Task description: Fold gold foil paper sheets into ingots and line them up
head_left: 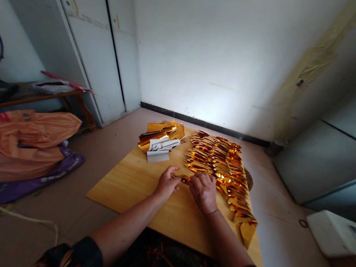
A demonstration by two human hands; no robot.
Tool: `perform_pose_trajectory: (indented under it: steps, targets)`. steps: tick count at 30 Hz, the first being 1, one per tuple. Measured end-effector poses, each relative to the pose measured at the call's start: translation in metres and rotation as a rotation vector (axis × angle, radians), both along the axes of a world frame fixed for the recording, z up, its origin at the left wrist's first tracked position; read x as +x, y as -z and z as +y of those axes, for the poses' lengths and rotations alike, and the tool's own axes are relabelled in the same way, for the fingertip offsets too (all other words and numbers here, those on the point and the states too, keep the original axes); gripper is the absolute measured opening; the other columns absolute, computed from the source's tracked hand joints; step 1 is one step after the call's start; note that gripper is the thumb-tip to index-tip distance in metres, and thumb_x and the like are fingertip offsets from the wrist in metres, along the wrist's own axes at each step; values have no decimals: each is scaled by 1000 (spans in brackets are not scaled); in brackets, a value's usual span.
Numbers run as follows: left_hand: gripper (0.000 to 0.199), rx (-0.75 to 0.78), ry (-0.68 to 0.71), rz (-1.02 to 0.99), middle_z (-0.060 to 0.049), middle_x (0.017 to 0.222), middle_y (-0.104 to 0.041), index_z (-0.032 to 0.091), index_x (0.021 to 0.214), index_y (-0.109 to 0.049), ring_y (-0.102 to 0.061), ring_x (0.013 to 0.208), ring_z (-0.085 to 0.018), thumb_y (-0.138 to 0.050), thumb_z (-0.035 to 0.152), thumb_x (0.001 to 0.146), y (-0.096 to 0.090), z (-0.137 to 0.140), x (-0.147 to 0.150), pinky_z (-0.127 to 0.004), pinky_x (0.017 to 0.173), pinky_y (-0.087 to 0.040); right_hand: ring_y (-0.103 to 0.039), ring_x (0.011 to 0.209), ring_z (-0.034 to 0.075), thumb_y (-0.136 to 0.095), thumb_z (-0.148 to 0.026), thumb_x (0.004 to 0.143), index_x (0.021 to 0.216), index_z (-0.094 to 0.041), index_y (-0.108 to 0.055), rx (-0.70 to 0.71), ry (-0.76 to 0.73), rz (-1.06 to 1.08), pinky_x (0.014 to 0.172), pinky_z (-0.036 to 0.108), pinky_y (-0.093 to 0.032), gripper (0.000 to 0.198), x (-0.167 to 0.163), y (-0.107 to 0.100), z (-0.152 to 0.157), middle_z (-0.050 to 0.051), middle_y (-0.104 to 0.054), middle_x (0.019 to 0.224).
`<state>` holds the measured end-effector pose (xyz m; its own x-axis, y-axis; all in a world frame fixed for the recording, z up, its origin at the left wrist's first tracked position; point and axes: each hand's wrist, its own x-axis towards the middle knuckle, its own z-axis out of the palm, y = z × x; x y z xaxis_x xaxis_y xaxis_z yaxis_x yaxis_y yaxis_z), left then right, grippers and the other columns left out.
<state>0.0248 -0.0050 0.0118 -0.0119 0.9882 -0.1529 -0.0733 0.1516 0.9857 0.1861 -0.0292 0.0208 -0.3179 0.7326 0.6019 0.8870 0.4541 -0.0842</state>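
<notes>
Both my hands meet over the middle of a wooden board (125, 183), gripping one small piece of folded gold foil paper (184, 178) between them. My left hand (167, 181) pinches its left end, thumb and fingers closed on it. Over the right end my right hand (202, 189) is curled, hiding that part of the piece. Just beyond and to the right lie rows of folded gold foil pieces (211, 153), overlapping down the board's right side. At the back left is a pile of gold foil sheets (165, 129), with white printed paper (163, 146) on its near side.
An orange bag (26, 140) and a purple bag (44, 177) lie at the left, below a wooden bench (81, 110). A pale cord (23, 214) crosses the floor. Cabinets (89, 30) stand behind. At the right is a white box (338, 235).
</notes>
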Motion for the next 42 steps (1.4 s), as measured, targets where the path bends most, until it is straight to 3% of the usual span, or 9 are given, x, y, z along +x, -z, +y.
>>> perform_pose_trajectory:
  steps: [3,10,23,27,31,37,42]
  targets:
    - [44,5,-37,2,9,59,-51,17,109,-52,-47,37,-5,-62,21,66,-3,1,0,-15,36,-32,-53,92,18,-53,-27,91,98,-21,-65,-8,18,54,83,31,-29,15,5,-1,-3,6,-64,100]
    - [46,98,-69,101,8,64,-55,19,112,-53,-49,41,-5,-59,19,67,2,-1,6,-14,40,-39,-52,87,17,-52,-25,91,87,-21,-65,15,48,47,82,32,-28,14,4,-4,-3,5,-65,95]
    - [48,128,-72,109,8,62,-54,19,113,-52,-49,39,-5,-57,16,65,9,0,13,-14,38,-38,-47,75,16,-52,-20,89,69,-19,-59,65,123,-37,75,31,-25,21,-6,1,4,3,-62,78]
    - [48,96,-99,103,8,64,-55,19,113,-52,-50,39,-5,-57,16,66,5,2,12,-14,38,-38,-52,81,17,-55,-22,86,81,-19,-63,58,97,38,78,32,-28,10,-5,0,1,4,-64,85]
    - [48,26,-111,41,8,62,-54,17,114,-50,-49,38,-6,-57,18,67,0,6,6,-15,37,-36,-56,90,20,-54,-25,86,97,-19,-64,-10,25,192,80,32,-36,17,2,-1,-2,7,-65,97]
    - [48,83,-78,-57,9,59,-52,16,112,-50,-49,40,-6,-61,22,65,-4,13,1,-15,39,-37,-58,68,15,-51,-30,84,77,-20,-65,-225,42,631,62,25,-45,19,19,1,11,4,-66,78]
    - [49,115,-48,-101,9,58,-51,15,110,-50,-48,40,-5,-61,23,63,-15,21,7,-15,39,-36,-57,62,14,-57,-33,77,77,-19,-67,-368,2,717,58,23,-44,17,26,-10,21,2,-67,74]
